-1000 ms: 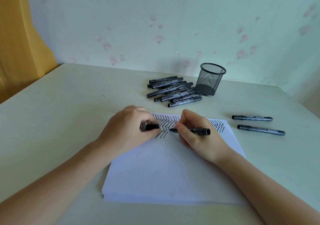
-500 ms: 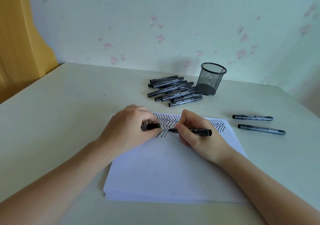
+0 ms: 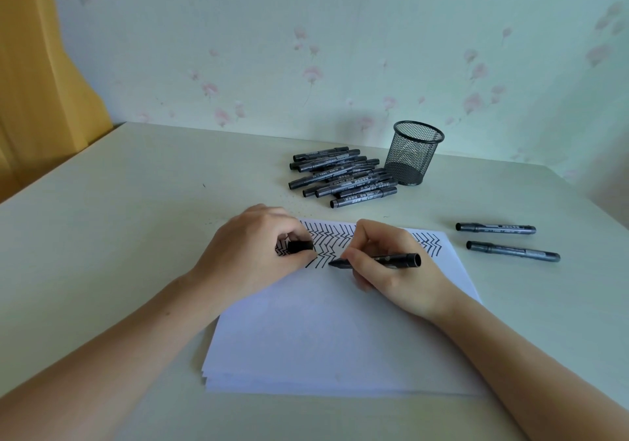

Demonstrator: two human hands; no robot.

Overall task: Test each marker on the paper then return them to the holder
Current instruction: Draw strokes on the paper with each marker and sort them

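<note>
While the right hand (image 3: 391, 263) pinches the uncapped marker (image 3: 377, 259) low on its barrel, fingers curled round it, the tip sits at the near edge of the zigzag marks on the paper (image 3: 333, 331). Over at nine o'clock of that tip, the left hand (image 3: 252, 257) holds the cap (image 3: 301, 246) between thumb and curled fingers and rests on the sheet, which pins it nicely.

To do this stroke well: light pressure, a short clear line on bare paper just below the zigzags, so a faint tip would show. Keep the left hand planted (that stack looks ready to slide).

Up at twelve o'clock lies the pile of markers (image 3: 343, 177), the mesh holder (image 3: 413, 153) just beside it at its three o'clock, apparently with nothing in it. Two markers (image 3: 503, 238) lie apart at three o'clock on the desk (image 3: 136, 202). Then cap on squarely until it seats, I'd say.
</note>
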